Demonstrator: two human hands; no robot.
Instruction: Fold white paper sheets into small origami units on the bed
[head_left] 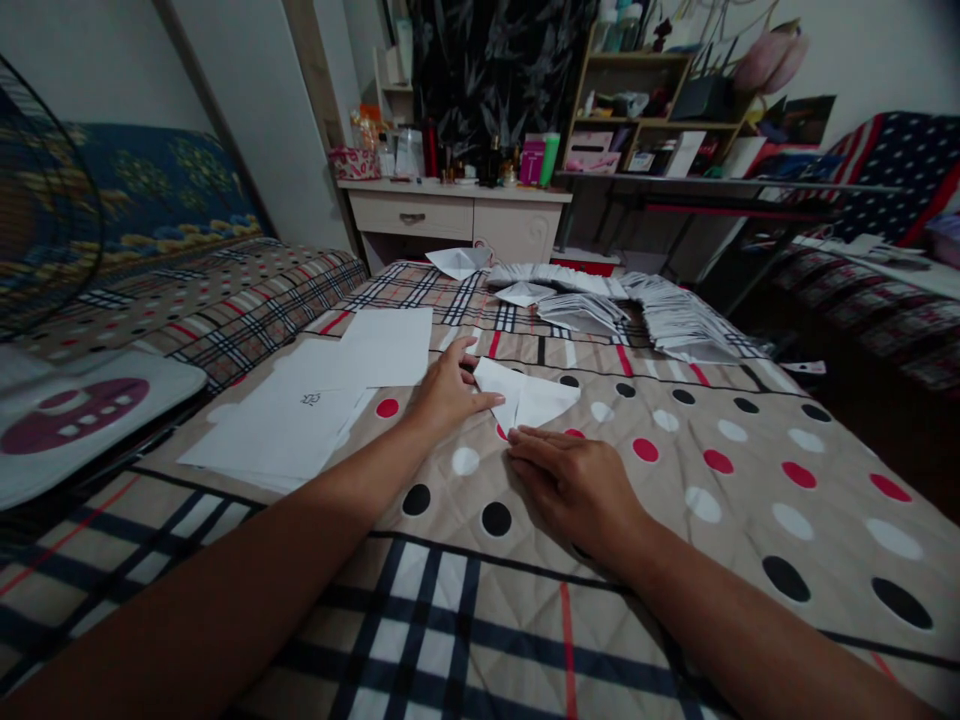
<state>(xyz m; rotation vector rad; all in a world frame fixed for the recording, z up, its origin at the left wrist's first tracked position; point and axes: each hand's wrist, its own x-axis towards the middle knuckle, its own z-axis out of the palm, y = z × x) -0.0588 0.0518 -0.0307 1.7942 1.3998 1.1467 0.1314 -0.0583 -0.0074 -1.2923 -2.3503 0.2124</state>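
Observation:
A small folded white paper (529, 395) with pointed corners lies on the spotted bedspread, a crease running down its middle. My left hand (450, 388) grips its left side, thumb at the lower edge and fingers by the upper left corner. At the bottom tip, my right hand (574, 480) has its fingers pressed together on the paper. Left of my hands lie flat white sheets (277, 410), one with a small dark printed mark, and another white sheet (390, 345) overlaps them.
Toward the far edge of the bedspread (675, 540) are rows of folded papers (682, 320) and a separate folded piece (459, 262). A white bag-like item with a purple print (82, 415) lies at left, near a fan (45, 200). Beyond stands a dresser (412, 212).

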